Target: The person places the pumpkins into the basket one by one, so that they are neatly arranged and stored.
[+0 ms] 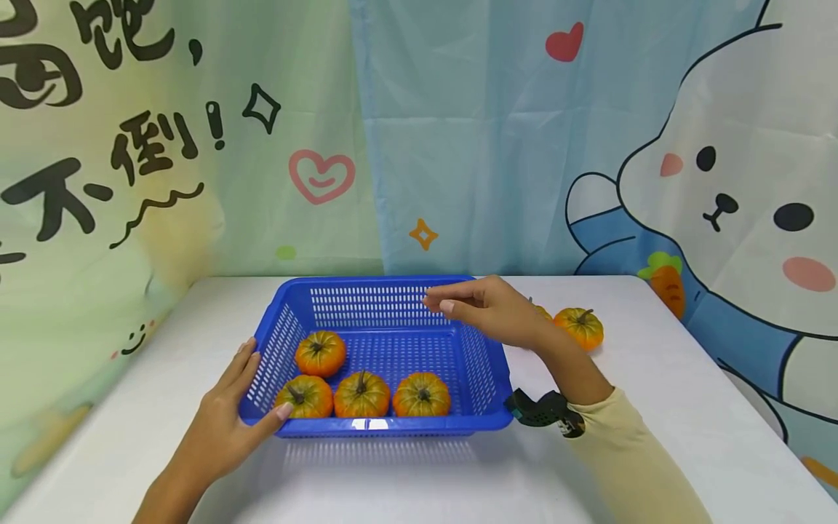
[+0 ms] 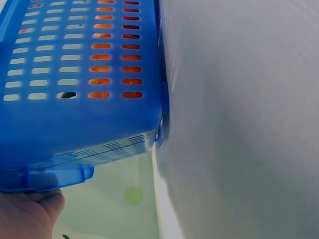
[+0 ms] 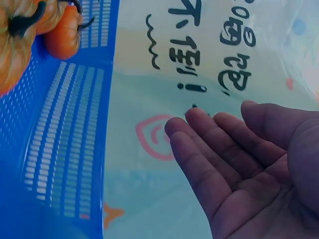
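Note:
A blue plastic basket (image 1: pixel 419 424) with slotted walls stands on the table. Several small orange-green pumpkins (image 1: pixel 362 394) lie inside, toward its left and front. My left hand (image 1: pixel 225 415) rests at the front left corner, its fingers extended along the left rim and its thumb over the front rim. Above the basket's back right part, my right hand (image 1: pixel 494 309) hovers with nothing in it; in the right wrist view its palm and relaxed fingers (image 3: pixel 199 164) show. Right of the basket sits another pumpkin (image 1: pixel 579 329), with one more mostly hidden behind my right hand.
The white table (image 1: pixel 655 378) extends around the basket. A printed curtain (image 1: pixel 458 145) hangs along the table's back edge. A black band (image 1: pixel 543 409) on my right wrist is close to the basket's front right corner.

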The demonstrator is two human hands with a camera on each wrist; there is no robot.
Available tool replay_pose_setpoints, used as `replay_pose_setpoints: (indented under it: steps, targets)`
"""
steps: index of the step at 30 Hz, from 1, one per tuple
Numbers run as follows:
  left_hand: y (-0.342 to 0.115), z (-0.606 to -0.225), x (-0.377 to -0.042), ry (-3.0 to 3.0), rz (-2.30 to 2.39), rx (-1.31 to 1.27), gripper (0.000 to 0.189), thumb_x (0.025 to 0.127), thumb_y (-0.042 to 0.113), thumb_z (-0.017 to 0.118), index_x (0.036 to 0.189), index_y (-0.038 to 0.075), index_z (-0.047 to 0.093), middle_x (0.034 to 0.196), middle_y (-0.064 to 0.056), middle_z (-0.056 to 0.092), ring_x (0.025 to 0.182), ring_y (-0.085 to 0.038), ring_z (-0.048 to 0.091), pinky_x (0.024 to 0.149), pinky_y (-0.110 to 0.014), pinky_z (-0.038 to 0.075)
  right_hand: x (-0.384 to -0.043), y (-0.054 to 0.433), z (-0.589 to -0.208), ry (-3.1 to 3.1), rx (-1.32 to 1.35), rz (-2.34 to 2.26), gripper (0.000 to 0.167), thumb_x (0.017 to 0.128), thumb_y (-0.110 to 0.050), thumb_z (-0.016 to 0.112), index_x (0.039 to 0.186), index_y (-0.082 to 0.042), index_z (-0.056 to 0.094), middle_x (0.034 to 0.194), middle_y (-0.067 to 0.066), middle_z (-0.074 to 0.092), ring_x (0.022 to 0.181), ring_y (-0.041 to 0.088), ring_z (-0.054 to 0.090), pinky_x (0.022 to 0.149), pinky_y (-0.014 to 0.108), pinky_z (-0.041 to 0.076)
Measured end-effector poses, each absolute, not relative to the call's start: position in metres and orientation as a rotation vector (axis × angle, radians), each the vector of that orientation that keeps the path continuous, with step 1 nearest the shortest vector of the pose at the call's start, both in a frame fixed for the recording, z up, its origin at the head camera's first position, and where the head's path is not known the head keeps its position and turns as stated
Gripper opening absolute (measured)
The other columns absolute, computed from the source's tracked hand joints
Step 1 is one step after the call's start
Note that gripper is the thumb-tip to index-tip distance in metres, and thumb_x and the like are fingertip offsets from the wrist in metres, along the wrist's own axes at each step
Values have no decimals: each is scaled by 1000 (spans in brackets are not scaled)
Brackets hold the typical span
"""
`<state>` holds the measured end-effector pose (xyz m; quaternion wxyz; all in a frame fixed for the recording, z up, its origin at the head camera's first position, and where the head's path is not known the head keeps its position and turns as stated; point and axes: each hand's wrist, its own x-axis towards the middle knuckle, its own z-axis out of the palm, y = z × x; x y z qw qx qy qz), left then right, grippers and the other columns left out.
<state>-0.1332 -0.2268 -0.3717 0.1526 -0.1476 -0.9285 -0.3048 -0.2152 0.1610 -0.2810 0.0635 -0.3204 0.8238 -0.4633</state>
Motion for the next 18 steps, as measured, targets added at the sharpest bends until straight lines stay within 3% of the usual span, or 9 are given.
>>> replay_pose_setpoints:
  steps: [4,6,8,11,13,18]
  targets:
    - [-227,-372,-133,-2667,-869,-422,88,82,40,74,146,-7,36,159,-14,23,138,-45,29,99,-65,34,-212,177,-285,2565,-896,-1424,35,101,-22,54,131,-5,62,123,7,66,114,19,62,92,32,50]
    - [-227,-371,-133,-2670,-864,-420,88,82,40,73,146,-8,36,158,-14,23,138,-45,29,98,-64,35,-212,184,-288,2603,-840,-1435,36,101,-20,55,132,-5,60,123,8,65,92,21,67,76,24,55]
    - [-227,-371,-133,-2669,-863,-419,88,82,40,73,145,-8,36,158,-15,23,138,-45,29,98,-65,35,-213,190,-293,2660,-788,-1430,37,100,-21,56,134,-6,60,123,7,66,91,21,67,73,20,54]
    - [-227,-371,-133,-2669,-865,-418,87,83,40,73,145,-8,36,158,-15,23,138,-45,29,99,-65,34,-214,199,-301,2720,-719,-1457,38,99,-20,57,135,-5,58,123,8,66,92,24,68,74,21,54]
    - [-227,-371,-133,-2671,-871,-418,87,83,40,73,145,-8,35,158,-15,22,138,-45,28,99,-65,34,-215,206,-307,2769,-696,-1471,39,99,-20,59,135,-5,58,121,9,67,113,24,62,91,28,50]
    - [-226,-371,-133,-2671,-877,-420,87,83,40,73,145,-8,35,159,-14,21,138,-45,28,99,-65,34,-218,225,-322,2856,-606,-1550,41,97,-23,61,134,-3,58,121,12,66,113,27,62,89,28,51]
